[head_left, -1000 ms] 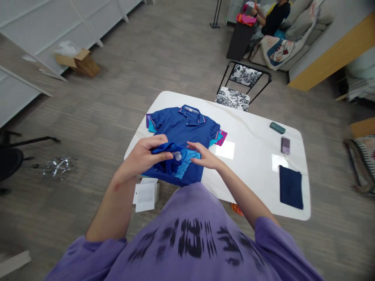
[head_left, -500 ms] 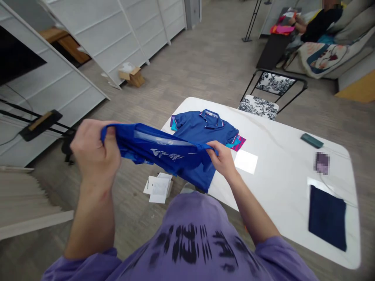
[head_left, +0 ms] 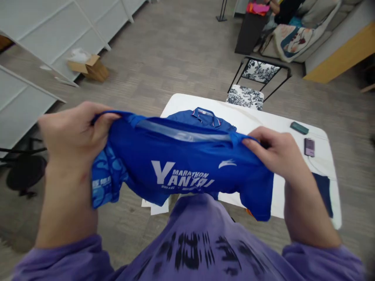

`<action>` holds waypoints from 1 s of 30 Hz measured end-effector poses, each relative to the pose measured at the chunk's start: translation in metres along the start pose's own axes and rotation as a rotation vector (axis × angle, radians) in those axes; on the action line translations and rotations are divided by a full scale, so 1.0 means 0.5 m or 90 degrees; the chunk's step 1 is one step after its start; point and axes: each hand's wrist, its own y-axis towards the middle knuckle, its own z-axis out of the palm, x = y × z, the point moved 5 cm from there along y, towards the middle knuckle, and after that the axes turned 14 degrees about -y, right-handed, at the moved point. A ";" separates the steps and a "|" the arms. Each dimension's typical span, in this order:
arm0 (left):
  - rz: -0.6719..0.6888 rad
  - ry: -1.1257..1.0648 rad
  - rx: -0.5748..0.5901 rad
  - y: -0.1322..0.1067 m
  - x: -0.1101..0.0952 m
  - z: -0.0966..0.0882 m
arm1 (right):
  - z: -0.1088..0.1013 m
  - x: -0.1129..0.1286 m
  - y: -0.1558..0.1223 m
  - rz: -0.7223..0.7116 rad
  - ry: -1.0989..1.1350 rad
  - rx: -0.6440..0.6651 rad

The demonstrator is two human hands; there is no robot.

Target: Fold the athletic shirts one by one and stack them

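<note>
A blue T-shirt [head_left: 187, 156] with white "Marathon" lettering is stretched out in the air in front of my body. My left hand [head_left: 79, 130] pinches one shoulder of it, and a patterned light-blue sleeve dangles below. At the other shoulder my right hand [head_left: 272, 152] grips the cloth between thumb and fingers. The neckline runs along the top between both hands. Behind it, a darker blue polo shirt [head_left: 187, 117] lies spread on the white table [head_left: 249, 123], its lower part hidden by the T-shirt.
On the table's right side are a green case [head_left: 299, 127], a phone [head_left: 309, 147] with a cable and a folded dark cloth [head_left: 324, 191]. A patterned chair [head_left: 246, 96] stands at the far edge. Papers [head_left: 159, 207] show below the T-shirt; a cardboard box [head_left: 92, 68] sits on the floor.
My hands have moved apart, the right one to the right, pulling the T-shirt wide so its printed front faces me. My view has tilted downward and shifted right.
</note>
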 end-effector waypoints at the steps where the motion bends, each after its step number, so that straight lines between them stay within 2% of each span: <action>1: 0.040 0.014 0.037 0.059 0.034 0.070 | 0.028 -0.043 0.050 0.018 0.000 -0.003; 4: 0.101 0.010 0.204 0.221 0.119 0.322 | 0.138 -0.203 0.193 0.068 0.009 0.001; 7: 0.079 -0.029 0.337 0.344 0.157 0.562 | 0.247 -0.361 0.316 0.142 -0.073 0.002; 9: 0.062 -0.086 0.359 0.393 0.155 0.681 | 0.304 -0.441 0.367 0.207 -0.157 0.001; 11: 0.054 -0.165 0.342 0.401 0.148 0.760 | 0.351 -0.490 0.372 0.261 -0.206 -0.011; 12: 0.049 -0.198 0.332 0.385 0.147 0.785 | 0.374 -0.504 0.353 0.284 -0.220 -0.012; 14: 0.023 -0.233 0.338 0.306 0.159 0.812 | 0.429 -0.510 0.268 0.332 -0.232 0.033; 15: -0.001 -0.236 0.356 0.245 0.174 0.816 | 0.462 -0.504 0.204 0.366 -0.227 0.083; 17: -0.085 -0.217 0.422 0.085 0.217 0.808 | 0.545 -0.474 0.045 0.457 -0.150 0.237; 18: -0.145 -0.204 0.455 -0.007 0.242 0.796 | 0.592 -0.449 -0.042 0.513 -0.087 0.327; 20: -0.306 -0.173 0.497 -0.193 0.293 0.758 | 0.675 -0.385 -0.195 0.554 -0.029 0.428; 22: -0.491 -0.133 0.498 -0.359 0.328 0.705 | 0.748 -0.323 -0.306 0.575 0.007 0.482; 23: -0.525 -0.122 0.506 -0.424 0.332 0.680 | 0.780 -0.297 -0.344 0.583 0.018 0.497; 24: -0.550 -0.118 0.511 -0.475 0.330 0.658 | 0.807 -0.276 -0.371 0.590 0.027 0.507; 26: -0.566 -0.115 0.517 -0.542 0.320 0.625 | 0.852 -0.250 -0.400 0.597 0.038 0.516; 28: -0.572 -0.116 0.512 -0.572 0.313 0.608 | 0.884 -0.242 -0.407 0.591 0.047 0.520; 30: -0.576 -0.117 0.504 -0.582 0.315 0.606 | 0.902 -0.244 -0.406 0.574 0.059 0.522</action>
